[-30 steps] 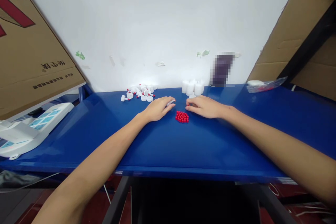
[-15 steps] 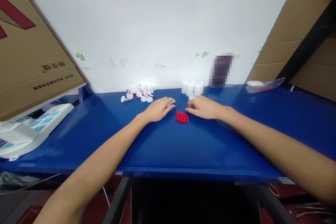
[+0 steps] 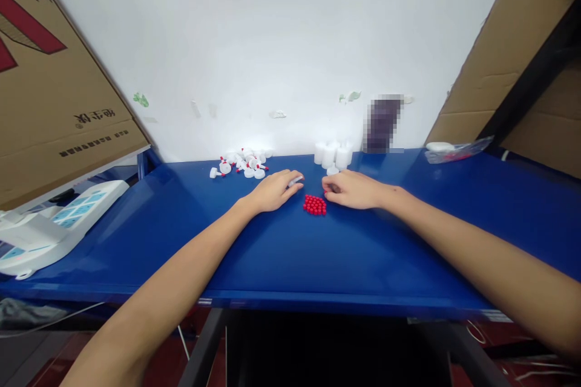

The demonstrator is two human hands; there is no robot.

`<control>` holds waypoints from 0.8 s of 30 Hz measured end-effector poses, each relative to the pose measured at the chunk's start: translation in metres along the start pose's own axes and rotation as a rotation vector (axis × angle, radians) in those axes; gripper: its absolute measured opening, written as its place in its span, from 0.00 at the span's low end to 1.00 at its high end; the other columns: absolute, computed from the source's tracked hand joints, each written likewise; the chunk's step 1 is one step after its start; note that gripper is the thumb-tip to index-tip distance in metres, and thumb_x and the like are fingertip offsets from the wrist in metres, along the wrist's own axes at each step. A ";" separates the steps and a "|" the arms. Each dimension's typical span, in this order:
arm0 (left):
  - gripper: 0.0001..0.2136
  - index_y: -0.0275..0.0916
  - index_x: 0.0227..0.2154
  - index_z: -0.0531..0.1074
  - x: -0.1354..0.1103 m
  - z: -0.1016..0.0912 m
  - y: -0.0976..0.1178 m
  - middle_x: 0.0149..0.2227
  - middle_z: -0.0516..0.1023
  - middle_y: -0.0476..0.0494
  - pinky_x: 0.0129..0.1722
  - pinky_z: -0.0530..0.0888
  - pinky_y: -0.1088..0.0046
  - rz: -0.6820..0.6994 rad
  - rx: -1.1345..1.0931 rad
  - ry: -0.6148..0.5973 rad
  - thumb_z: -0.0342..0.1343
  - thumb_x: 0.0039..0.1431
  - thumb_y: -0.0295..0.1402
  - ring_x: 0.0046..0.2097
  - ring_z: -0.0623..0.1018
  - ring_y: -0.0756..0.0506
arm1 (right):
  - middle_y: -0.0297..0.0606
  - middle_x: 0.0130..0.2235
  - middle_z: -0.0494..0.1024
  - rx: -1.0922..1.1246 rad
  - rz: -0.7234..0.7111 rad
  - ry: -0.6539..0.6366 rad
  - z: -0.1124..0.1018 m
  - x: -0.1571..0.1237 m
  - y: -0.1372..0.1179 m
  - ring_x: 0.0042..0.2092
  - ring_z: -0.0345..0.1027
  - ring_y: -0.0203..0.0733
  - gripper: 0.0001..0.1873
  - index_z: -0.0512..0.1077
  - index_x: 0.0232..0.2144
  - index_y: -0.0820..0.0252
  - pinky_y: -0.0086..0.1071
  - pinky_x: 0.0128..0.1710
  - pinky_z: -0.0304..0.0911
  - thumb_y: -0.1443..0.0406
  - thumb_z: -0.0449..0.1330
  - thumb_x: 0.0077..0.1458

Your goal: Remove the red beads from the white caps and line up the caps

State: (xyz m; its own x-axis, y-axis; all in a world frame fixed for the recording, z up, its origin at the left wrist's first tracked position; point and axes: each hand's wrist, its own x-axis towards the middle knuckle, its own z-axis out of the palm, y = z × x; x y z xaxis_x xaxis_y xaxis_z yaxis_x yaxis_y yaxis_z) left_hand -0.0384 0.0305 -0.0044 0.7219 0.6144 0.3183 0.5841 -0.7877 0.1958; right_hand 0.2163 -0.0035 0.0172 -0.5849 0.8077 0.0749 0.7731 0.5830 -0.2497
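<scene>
Head view: the left hand [image 3: 273, 191] grips a white plastic piece [image 3: 296, 180]; the right hand [image 3: 353, 189] pinches what looks like a small red cap [image 3: 325, 191], mostly hidden, near the clustered red caps [image 3: 315, 205] on the blue table [image 3: 290, 260]

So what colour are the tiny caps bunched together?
The tiny caps are red, in the head view.

Beyond my sight

The left hand [image 3: 273, 190] partly hides a white piece [image 3: 296, 180]. The red speck [image 3: 325, 191] at the right hand [image 3: 353, 189] is too small to identify. Against the far wall [image 3: 281, 30], a dark patch [image 3: 384, 124] reaches me pixelated. My view cuts off the white device [image 3: 34, 233] and cardboard box [image 3: 49, 94] at left.
</scene>
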 end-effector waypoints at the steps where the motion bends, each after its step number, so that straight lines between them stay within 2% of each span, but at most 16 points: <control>1: 0.17 0.41 0.53 0.68 0.000 0.000 0.000 0.48 0.77 0.39 0.50 0.72 0.61 -0.002 0.002 -0.003 0.42 0.71 0.43 0.49 0.76 0.41 | 0.34 0.27 0.73 0.006 -0.014 0.000 0.000 0.000 0.000 0.28 0.61 0.36 0.04 0.66 0.29 0.57 0.31 0.28 0.47 0.64 0.55 0.56; 7: 0.17 0.40 0.53 0.68 0.001 -0.001 0.002 0.47 0.77 0.39 0.49 0.72 0.61 -0.023 0.020 -0.018 0.42 0.71 0.43 0.48 0.77 0.41 | 0.31 0.26 0.69 0.045 -0.063 0.002 0.001 -0.001 -0.006 0.27 0.59 0.35 0.04 0.64 0.28 0.57 0.31 0.28 0.47 0.66 0.53 0.56; 11: 0.18 0.41 0.53 0.68 0.000 -0.002 0.004 0.47 0.77 0.40 0.47 0.72 0.62 -0.026 0.027 -0.022 0.42 0.71 0.44 0.47 0.77 0.40 | 0.31 0.26 0.69 0.074 -0.072 -0.001 0.002 -0.002 -0.007 0.27 0.60 0.35 0.02 0.65 0.32 0.57 0.31 0.28 0.47 0.67 0.53 0.57; 24: 0.18 0.40 0.53 0.68 0.001 -0.004 0.006 0.47 0.77 0.38 0.48 0.72 0.61 -0.040 0.019 -0.036 0.41 0.71 0.44 0.48 0.77 0.40 | 0.32 0.28 0.72 0.264 -0.100 0.001 0.004 0.002 -0.003 0.28 0.61 0.35 0.09 0.72 0.35 0.58 0.31 0.32 0.51 0.69 0.52 0.58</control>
State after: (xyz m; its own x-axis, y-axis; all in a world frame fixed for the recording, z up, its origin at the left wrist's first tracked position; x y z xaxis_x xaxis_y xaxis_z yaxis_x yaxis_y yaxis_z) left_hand -0.0359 0.0264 0.0007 0.7108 0.6467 0.2766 0.6194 -0.7619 0.1894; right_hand 0.2121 -0.0036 0.0145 -0.6548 0.7474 0.1123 0.6209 0.6167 -0.4839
